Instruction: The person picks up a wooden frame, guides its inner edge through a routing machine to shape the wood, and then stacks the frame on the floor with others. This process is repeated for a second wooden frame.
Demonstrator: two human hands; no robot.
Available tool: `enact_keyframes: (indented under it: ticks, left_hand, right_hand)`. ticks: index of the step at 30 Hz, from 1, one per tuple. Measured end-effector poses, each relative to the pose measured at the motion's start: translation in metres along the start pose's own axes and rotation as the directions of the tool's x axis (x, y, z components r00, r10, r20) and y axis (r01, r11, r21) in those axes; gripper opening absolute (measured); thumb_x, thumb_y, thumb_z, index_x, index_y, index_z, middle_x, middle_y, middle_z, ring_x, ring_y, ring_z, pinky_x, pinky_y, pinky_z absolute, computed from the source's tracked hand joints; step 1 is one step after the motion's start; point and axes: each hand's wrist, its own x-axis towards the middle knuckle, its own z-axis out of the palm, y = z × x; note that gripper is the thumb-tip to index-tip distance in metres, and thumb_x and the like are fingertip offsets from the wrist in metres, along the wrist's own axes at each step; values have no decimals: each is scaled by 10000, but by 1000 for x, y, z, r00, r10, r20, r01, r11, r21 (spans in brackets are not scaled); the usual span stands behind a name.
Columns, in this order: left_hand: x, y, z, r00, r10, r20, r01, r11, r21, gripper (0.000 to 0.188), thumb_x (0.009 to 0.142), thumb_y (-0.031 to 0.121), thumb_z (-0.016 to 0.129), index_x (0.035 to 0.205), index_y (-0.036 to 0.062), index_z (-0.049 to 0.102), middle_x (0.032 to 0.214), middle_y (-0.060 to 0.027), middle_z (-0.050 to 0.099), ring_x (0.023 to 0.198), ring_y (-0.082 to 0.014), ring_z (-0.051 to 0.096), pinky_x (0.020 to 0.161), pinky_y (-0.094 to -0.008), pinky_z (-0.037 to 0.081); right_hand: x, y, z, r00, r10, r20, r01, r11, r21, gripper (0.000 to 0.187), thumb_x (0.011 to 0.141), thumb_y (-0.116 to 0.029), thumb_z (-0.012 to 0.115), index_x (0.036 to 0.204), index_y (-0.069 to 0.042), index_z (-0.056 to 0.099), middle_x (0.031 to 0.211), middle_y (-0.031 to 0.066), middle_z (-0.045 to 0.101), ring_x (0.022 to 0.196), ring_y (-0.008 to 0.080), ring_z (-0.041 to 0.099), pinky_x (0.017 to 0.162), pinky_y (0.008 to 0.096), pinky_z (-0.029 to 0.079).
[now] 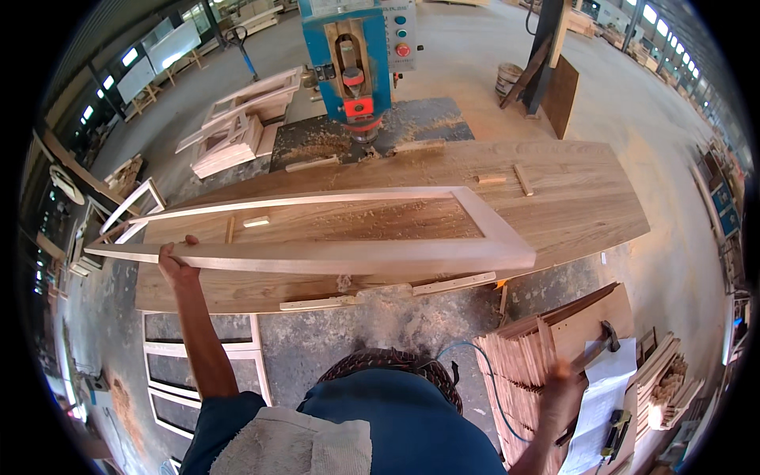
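A long pale wooden frame lies across a wood-grain board that serves as the worktop. My left hand grips the frame's near rail toward its left end, thumb over the top. Away from the frame, my right hand is over a stack of thin wooden panels at the lower right. Motion blurs its fingers, so what they hold, if anything, does not show. Beside that hand are a hammer and a white paper sheet.
A blue machine with a control box stands beyond the board, sawdust around its base. Wooden strips edge the board's near side. More frames are stacked far left; others lie near left. A blue hose runs beside the panels.
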Motion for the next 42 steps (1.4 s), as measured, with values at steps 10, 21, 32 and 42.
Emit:
enact_keyframes:
  ticks: [10, 21, 32, 42]
  left_hand:
    - [13, 31, 6, 990, 32, 137, -23, 997, -69, 500, 719, 77, 500, 1206, -35, 465, 996, -208, 548, 838, -377, 591, 810, -506, 527]
    - [-34, 37, -31, 994, -51, 94, 62, 991, -121, 404, 684, 83, 490, 1054, -80, 474, 895, -201, 543, 850, -340, 564, 811, -440, 510]
    - [-49, 13, -28, 999, 6, 37, -2, 995, -97, 379, 695, 104, 552, 1025, -64, 474, 910, -176, 545, 830, -351, 579, 790, -457, 534]
    - [-53, -2, -38, 996, 8, 91, -5, 1000, -30, 260, 721, 155, 534, 897, -35, 529, 819, -172, 579, 783, -339, 602, 769, -428, 536]
  right_hand:
    - [-13, -55, 342, 878, 130, 461, 407, 307, -860, 271, 986, -321, 481, 1008, -51, 463, 803, 290, 663, 796, 504, 642, 758, 599, 479]
    - [63, -55, 229, 993, -33, 114, 119, 311, -943, 303, 1024, -315, 428, 1086, -28, 498, 930, 297, 658, 871, 509, 627, 711, 574, 495]
    - [-58, -57, 445, 446, 432, 784, 632, 469, -617, 285, 974, -229, 490, 1178, -33, 526, 980, 295, 650, 928, 484, 625, 792, 548, 494]
    - [86, 48, 315, 836, -343, 427, 513, 765, -390, 203, 941, -181, 590, 1045, -13, 635, 939, 175, 658, 849, 323, 639, 725, 420, 503]
